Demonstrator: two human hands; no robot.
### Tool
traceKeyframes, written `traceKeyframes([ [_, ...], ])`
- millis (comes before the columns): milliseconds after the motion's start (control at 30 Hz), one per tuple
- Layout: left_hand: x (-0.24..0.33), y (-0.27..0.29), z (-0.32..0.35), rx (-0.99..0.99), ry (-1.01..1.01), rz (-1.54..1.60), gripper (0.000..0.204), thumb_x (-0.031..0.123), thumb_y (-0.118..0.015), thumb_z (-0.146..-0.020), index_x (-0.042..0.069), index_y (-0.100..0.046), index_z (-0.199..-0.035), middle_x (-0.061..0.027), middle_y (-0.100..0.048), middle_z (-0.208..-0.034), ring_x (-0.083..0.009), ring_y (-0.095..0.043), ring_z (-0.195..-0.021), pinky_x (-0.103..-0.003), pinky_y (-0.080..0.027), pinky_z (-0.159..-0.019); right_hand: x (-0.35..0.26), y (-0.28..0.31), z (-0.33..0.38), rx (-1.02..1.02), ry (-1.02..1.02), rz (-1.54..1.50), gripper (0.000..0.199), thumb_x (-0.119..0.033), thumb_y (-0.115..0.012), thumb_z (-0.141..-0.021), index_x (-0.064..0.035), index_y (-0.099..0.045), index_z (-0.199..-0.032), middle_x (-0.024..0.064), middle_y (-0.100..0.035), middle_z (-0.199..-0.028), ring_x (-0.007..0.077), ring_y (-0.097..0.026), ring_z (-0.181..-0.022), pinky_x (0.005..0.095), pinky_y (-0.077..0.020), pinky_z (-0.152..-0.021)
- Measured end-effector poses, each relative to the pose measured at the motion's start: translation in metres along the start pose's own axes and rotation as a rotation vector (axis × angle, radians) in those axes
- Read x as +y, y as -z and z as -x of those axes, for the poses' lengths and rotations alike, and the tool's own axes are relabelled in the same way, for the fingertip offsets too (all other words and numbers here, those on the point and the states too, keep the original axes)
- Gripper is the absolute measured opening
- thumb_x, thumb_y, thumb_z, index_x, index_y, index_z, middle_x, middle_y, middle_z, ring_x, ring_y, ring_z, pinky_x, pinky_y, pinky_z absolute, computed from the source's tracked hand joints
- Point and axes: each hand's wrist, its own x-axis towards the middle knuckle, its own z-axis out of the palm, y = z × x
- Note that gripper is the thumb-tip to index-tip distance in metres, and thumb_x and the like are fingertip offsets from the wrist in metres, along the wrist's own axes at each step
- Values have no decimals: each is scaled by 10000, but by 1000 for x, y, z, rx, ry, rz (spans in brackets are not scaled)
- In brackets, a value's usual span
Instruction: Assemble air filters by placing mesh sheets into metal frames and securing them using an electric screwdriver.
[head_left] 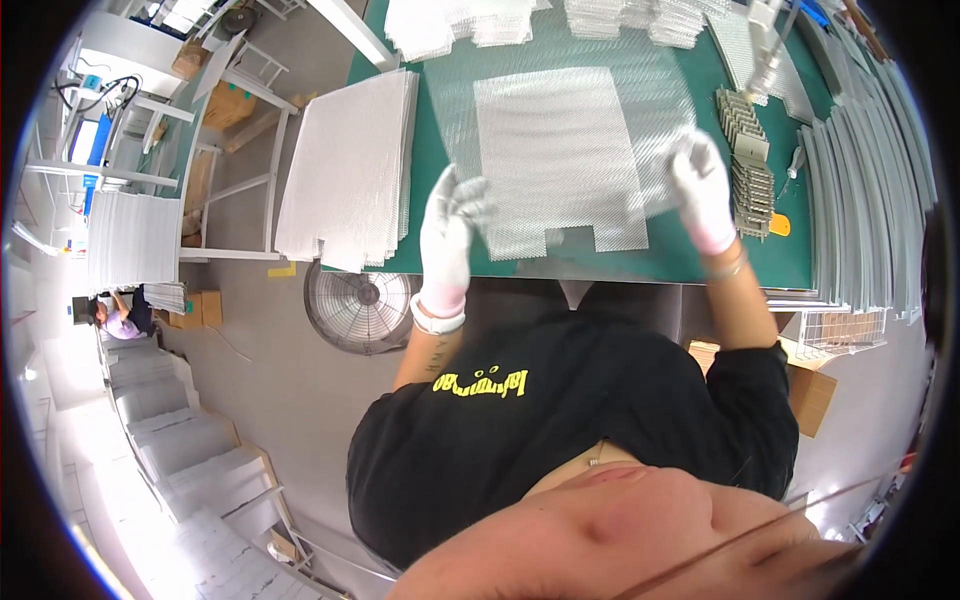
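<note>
White-gloved left hand (pixel 452 225) wide, right hand (pixel 702 188) narrow, grip unclear; uneven tugging could crease the translucent film (pixel 652 100) near the green worktop's front edge (pixel 725 272).

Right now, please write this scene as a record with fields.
Surface: green tabletop
Centre: white perforated sheet, notched lower edge
Overlapping: large translucent sheet; over or under unclear
Left: white-gloved left hand, fingers spread, near translucent sheet; contact unclear
Right: white-gloved right hand, fingers curled near translucent sheet; grip unclear
Leftward: stack of white sheets
Rightward: row of small beige metal pieces
Floor: round caged fan
</note>
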Motion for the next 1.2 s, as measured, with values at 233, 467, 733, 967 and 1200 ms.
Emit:
traceKeyframes([
  [233, -20, -12, 16, 115, -69, -1127, 860, 256, -795, -830, -85, -349, -1482, -79, -672, -841, -206, -622, -626, -324, -536, -659, 17, -26, 65, 45, 39, 548, 724, -83, -720, -881, -24, -390, -1523, 88, -689, -965, 106, -602, -692, 268, -535, -683],
  [467, -31, -10, 6, 28, -90, -1360, 860, 353, -759, -844, -91, -365, -1467, -171, -677, -857, -337, -669, -734, -404, -549, -708, 12, -22, 56, -2, 68, 920, 577, -190, -731, -858, -21, -561, -1382, 150, -713, -1033, 207, -573, -585, 324, -518, -640],
  [733, -36, -11, -11, 12, 59, -1381, 863, 391, -760, -849, -65, -376, -1472, -282, -671, -1127, -401, -678, -1008, -422, -543, -868, 35, -21, 41, 2, 179, 947, 550, -209, -712, -875, -54, -558, -1379, 204, -685, -1185, 356, -664, -1097, 398, -541, -916],
  [967, -58, 2, -12, -4, -18, -1522, 892, 398, -748, -850, -43, -332, -1505, -250, -654, -1187, -376, -687, -995, -429, -555, -846, 69, -15, 45, 22, 366, 1221, 539, -245, -716, -886, -95, -550, -1376, 167, -664, -1163, 350, -662, -1048, 400, -555, -849],
  [1200, -59, 1, -12, -2, 39, -1509, 902, 406, -738, -857, -32, -313, -1522, -246, -644, -1214, -379, -683, -1004, -424, -559, -835, 67, -18, 45, -4, 315, 1212, 478, -249, -700, -891, -99, -564, -1324, 131, -631, -1053, 328, -652, -924, 392, -557, -749],
])
